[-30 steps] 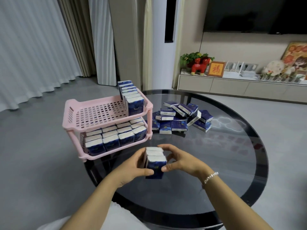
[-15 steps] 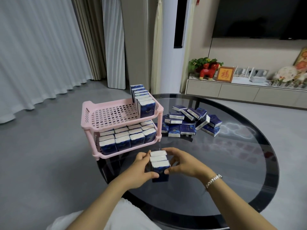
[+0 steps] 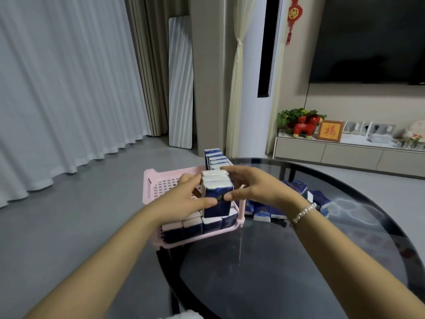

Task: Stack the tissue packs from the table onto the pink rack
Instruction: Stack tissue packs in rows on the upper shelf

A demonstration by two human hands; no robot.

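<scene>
A short row of blue-and-white tissue packs (image 3: 217,194) is squeezed between my left hand (image 3: 184,199) and my right hand (image 3: 255,187), raised over the top shelf of the pink rack (image 3: 151,187). At the back right of that shelf a row of tissue packs (image 3: 215,158) stands upright. The lower shelf (image 3: 200,236) is filled with packs standing on end. Loose tissue packs (image 3: 296,199) lie in a heap on the dark glass table (image 3: 310,261), right of the rack and partly hidden by my right arm.
The rack stands at the round table's left edge, with grey floor beyond. A white curtain hangs at the left. A low cabinet (image 3: 345,153) with a red figurine, a frame and a plant runs along the back right wall under a dark television.
Both hands have lifted the gripped packs from low over the table up and forward to above the rack's top shelf. The camera has tilted up and closer.
</scene>
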